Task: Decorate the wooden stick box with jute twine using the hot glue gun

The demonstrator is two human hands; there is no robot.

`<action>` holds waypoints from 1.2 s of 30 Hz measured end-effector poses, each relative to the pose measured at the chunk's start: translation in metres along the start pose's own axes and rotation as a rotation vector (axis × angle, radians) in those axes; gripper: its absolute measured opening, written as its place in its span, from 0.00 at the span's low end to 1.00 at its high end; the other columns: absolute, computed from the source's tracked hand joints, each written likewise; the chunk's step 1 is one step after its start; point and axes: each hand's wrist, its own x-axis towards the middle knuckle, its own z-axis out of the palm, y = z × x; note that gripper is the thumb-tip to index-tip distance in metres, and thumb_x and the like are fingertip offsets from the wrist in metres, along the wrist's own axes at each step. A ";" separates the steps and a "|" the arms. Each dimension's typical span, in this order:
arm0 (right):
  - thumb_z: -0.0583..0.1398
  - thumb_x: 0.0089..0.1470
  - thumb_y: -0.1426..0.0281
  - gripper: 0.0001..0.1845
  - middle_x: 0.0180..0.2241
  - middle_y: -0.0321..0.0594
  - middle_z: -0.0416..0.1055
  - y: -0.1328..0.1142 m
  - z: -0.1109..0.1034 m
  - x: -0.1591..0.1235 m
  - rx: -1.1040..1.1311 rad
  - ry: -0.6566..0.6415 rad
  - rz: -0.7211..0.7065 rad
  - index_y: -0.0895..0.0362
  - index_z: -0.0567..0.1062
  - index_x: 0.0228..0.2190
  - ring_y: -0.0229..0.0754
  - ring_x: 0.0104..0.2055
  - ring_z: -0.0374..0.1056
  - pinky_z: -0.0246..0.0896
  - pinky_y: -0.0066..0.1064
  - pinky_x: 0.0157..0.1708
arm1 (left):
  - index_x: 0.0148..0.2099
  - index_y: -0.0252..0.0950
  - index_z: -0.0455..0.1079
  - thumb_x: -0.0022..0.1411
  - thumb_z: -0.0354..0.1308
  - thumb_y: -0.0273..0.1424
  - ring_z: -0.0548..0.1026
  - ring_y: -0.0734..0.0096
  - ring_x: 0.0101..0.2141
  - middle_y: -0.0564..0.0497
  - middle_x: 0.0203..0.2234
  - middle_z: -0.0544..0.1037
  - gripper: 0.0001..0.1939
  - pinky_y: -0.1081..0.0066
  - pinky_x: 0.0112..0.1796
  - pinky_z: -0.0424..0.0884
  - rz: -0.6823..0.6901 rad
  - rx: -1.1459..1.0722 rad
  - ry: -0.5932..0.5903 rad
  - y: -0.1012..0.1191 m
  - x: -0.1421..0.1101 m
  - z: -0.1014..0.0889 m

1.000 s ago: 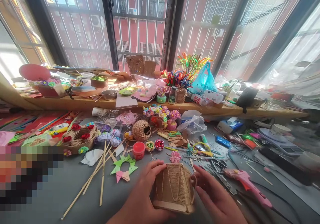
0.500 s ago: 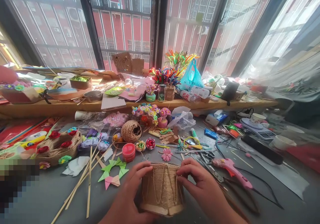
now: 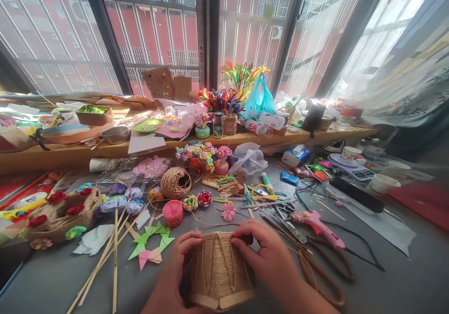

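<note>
A cardboard piece wrapped in twine [image 3: 221,262], like a small box or basket, is held low in front of me. Twine loops in a zigzag over its facing side, and pale wooden strips line its lower edge. My left hand [image 3: 175,276] curls around its left side, fingertips at the top rim and thumb low. On the right, my right hand [image 3: 268,253] pinches the twine near the upper rim with thumb and forefinger. A loose strand runs from behind toward the twine ball [image 3: 175,183]. The far side of the piece is hidden.
A pink glue gun [image 3: 321,227] and scissors with brown handles [image 3: 329,272] lie to the right. Thin wooden sticks [image 3: 105,253] and a green-and-pink paper star ring [image 3: 152,241] are at left. Behind stand a red tub [image 3: 173,213], paper flowers [image 3: 205,199] and a crowded wooden ledge [image 3: 175,144].
The twine-wrapped piece has turned slightly, showing more of its right side. My right thumb and forefinger have shifted along the rim. The whole view has swung a little to the right.
</note>
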 end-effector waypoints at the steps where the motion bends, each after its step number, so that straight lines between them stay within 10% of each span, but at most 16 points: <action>1: 0.64 0.64 0.68 0.07 0.31 0.39 0.76 0.000 0.001 -0.001 -0.003 0.006 -0.004 0.53 0.81 0.33 0.44 0.34 0.73 0.71 0.32 0.35 | 0.66 0.52 0.64 0.41 0.80 0.30 0.66 0.33 0.67 0.42 0.65 0.65 0.51 0.41 0.64 0.68 0.007 -0.015 0.000 -0.001 0.000 0.001; 13: 0.66 0.62 0.70 0.06 0.35 0.40 0.76 -0.001 0.005 0.000 0.038 0.049 0.032 0.53 0.85 0.33 0.43 0.36 0.73 0.72 0.33 0.38 | 0.65 0.53 0.64 0.41 0.78 0.31 0.72 0.38 0.64 0.44 0.63 0.68 0.50 0.46 0.62 0.73 -0.019 -0.009 0.013 -0.003 -0.001 0.004; 20: 0.66 0.61 0.73 0.06 0.37 0.42 0.78 0.004 0.009 0.001 -0.002 0.045 0.003 0.53 0.84 0.34 0.47 0.41 0.75 0.73 0.38 0.43 | 0.71 0.53 0.64 0.42 0.80 0.29 0.71 0.33 0.65 0.43 0.67 0.72 0.55 0.42 0.64 0.70 -0.053 0.407 -0.151 0.008 0.005 -0.031; 26: 0.62 0.64 0.74 0.10 0.45 0.44 0.80 -0.002 0.003 -0.015 -0.053 -0.035 -0.204 0.51 0.83 0.41 0.48 0.49 0.76 0.73 0.40 0.51 | 0.79 0.50 0.48 0.52 0.78 0.45 0.69 0.35 0.67 0.41 0.73 0.65 0.61 0.46 0.63 0.73 0.085 0.578 -0.115 0.039 0.018 -0.039; 29: 0.62 0.65 0.70 0.11 0.51 0.45 0.80 0.012 -0.023 -0.030 -0.159 0.003 -0.204 0.49 0.82 0.45 0.50 0.54 0.76 0.72 0.43 0.56 | 0.78 0.47 0.54 0.58 0.73 0.51 0.70 0.38 0.67 0.41 0.71 0.69 0.52 0.51 0.65 0.71 0.246 0.672 -0.144 0.051 0.030 -0.025; 36: 0.57 0.58 0.47 0.29 0.54 0.60 0.76 0.124 -0.155 -0.068 -0.715 0.568 0.339 0.54 0.78 0.48 0.80 0.59 0.70 0.69 0.70 0.53 | 0.73 0.46 0.62 0.63 0.68 0.55 0.78 0.49 0.61 0.43 0.63 0.78 0.43 0.59 0.61 0.75 0.377 0.686 -0.051 0.048 0.027 -0.008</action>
